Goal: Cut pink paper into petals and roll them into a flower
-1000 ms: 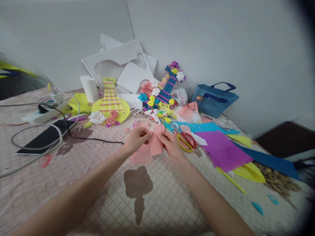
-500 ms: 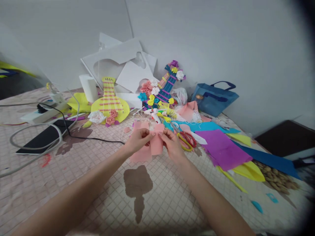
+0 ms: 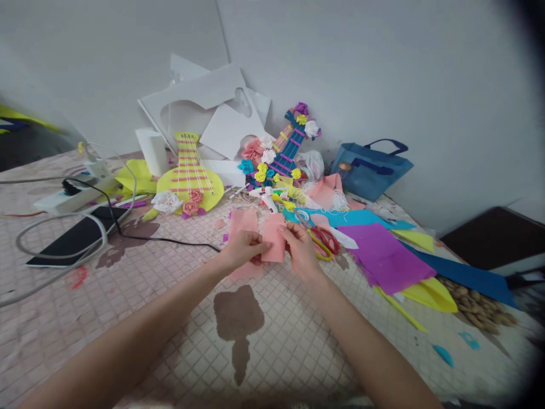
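My left hand (image 3: 242,249) and my right hand (image 3: 300,250) both pinch a small pink foam sheet (image 3: 273,243) held just above the checked cloth (image 3: 179,318). The sheet stands nearly upright between my fingers. A second pink piece (image 3: 243,220) lies on the cloth behind and under my left hand. Red-and-yellow scissors (image 3: 322,241) lie right beside my right hand. A white glue gun (image 3: 267,199) rests a little farther back.
A yellow paper guitar (image 3: 190,182) and a blue flowered one (image 3: 284,152) lean at the wall with white foam boards (image 3: 204,108). Purple (image 3: 385,255), blue and yellow sheets spread on the right by a blue bag (image 3: 369,167). A power strip (image 3: 72,196), cables and a dark tablet (image 3: 68,238) lie left.
My hands have drawn closer together on the pink sheet and shifted it slightly; my left fingers now close lower on its edge. Nothing else on the cloth has moved.
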Available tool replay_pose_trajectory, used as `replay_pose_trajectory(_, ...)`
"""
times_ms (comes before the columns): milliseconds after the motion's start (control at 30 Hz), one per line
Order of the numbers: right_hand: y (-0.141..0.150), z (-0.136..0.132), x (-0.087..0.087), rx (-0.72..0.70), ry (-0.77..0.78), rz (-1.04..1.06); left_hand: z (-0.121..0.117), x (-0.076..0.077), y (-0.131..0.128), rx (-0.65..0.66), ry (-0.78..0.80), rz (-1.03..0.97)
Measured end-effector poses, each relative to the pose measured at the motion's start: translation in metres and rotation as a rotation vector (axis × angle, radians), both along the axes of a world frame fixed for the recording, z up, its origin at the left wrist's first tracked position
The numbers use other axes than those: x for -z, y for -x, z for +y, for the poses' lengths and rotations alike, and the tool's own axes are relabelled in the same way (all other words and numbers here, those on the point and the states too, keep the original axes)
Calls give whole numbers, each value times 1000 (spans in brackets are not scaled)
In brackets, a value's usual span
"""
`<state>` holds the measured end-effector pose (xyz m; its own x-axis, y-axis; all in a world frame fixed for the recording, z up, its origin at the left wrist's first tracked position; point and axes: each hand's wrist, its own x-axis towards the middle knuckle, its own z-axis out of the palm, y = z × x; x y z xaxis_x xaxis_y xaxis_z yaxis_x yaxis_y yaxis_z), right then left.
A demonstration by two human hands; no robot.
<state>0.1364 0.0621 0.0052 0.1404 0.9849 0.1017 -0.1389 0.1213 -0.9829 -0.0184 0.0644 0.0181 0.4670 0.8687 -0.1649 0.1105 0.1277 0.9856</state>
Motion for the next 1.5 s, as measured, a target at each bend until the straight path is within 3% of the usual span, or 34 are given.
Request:
replay_pose_trajectory(800, 0, 1, 1, -2, 9, 11, 2, 4, 0, -25, -33, 12)
replay_pose_trajectory(900, -1, 1, -1, -59, 33, 48, 3, 5, 2, -38, -78, 36)
replay_pose_trajectory(1100, -8, 1, -10, -282, 120, 29, 3, 3, 7, 105, -131, 120)
replay_pose_trajectory(1233, -11, 2, -10, -284, 91, -17, 1, 3, 8, 174, -121, 162)
replay_pose_trajectory(1500, -12, 4, -8, -211, 55, 7, 1, -1, 8, 153, -10, 128)
